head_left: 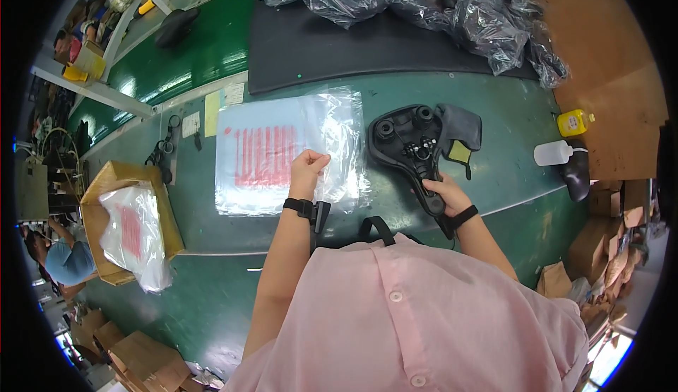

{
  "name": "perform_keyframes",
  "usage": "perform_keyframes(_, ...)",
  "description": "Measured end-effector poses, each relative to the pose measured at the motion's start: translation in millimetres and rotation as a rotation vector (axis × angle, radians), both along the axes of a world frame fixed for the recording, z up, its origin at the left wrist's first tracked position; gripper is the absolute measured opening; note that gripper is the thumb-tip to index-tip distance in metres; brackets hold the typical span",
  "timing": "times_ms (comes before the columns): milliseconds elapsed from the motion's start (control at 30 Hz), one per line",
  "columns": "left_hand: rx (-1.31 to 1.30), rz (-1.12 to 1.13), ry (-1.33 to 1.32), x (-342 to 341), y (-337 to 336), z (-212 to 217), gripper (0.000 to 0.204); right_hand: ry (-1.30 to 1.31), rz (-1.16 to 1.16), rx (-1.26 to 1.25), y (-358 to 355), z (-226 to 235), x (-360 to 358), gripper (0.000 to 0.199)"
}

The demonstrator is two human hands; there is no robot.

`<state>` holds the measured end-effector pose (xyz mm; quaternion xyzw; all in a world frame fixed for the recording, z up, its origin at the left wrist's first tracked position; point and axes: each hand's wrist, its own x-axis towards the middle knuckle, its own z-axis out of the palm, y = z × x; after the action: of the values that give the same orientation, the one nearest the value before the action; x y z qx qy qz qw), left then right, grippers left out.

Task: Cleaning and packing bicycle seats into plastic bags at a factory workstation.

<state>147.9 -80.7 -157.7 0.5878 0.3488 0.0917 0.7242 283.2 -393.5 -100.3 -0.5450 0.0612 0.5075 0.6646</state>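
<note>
Right hand grips the black saddle, long axis eleven to five, narrow end at five! Left hand curls over plastic bags; pinching, can't tell.

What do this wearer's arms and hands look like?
The left hand and right hand are ungloved. A black left wrist strap carries a chunky black attachment; the right wrist strap is also black. Light pink sleeves leave the forearms bare.

Part of the black saddle is covered by the right grip, its downward face hidden. Whether the clear bags are pinched by the left grip cannot be told. Wrapped bundles are cut off above.
</note>
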Motion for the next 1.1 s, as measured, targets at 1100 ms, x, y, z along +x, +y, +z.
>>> perform_keyframes(1100, 0.192, 0.335, 0.093, -92.6, 83.4, 77.8, 0.020, -0.827, 0.149, 0.120, 182.7, 10.3, -9.8, 0.059)
